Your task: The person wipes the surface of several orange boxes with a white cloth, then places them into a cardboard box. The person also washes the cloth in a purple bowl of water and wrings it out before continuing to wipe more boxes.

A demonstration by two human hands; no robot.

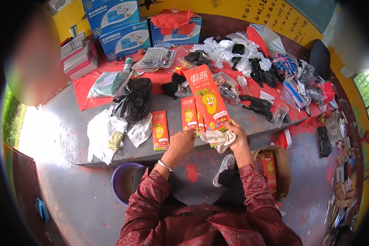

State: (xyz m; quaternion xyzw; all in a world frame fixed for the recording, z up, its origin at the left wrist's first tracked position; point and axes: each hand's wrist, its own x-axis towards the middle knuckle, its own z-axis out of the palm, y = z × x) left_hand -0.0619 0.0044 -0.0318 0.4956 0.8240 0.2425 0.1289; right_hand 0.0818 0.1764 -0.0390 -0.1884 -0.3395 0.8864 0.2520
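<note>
A seated person's right hand (238, 133) pinches a tall orange packet (207, 98) by its lower edge, pale cloth (219, 139) bunched beneath that grip; left hand (182, 141) closes on the cloth's near end; the packet looks light, stiff, best held low; a black bag (133, 98) lies beyond on the tabletop (74, 139).

glossy printed card on the tall orange packet (207, 98) — slick, catching light. soft pale knit cloth, a sock (219, 139), bunched against it, matt and a little fuzzy. the black bag (133, 98) is thin shiny plastic, crinkled; clear plastic sleeves (229, 51) behind gleam too. the low table (69, 135) looks like smooth grey stone or concrete, paint-flecked, with red cloth (86, 88) over its far part. a bright metal bangle (165, 165) — polished — against patterned woven red sleeves (147, 201).
</note>
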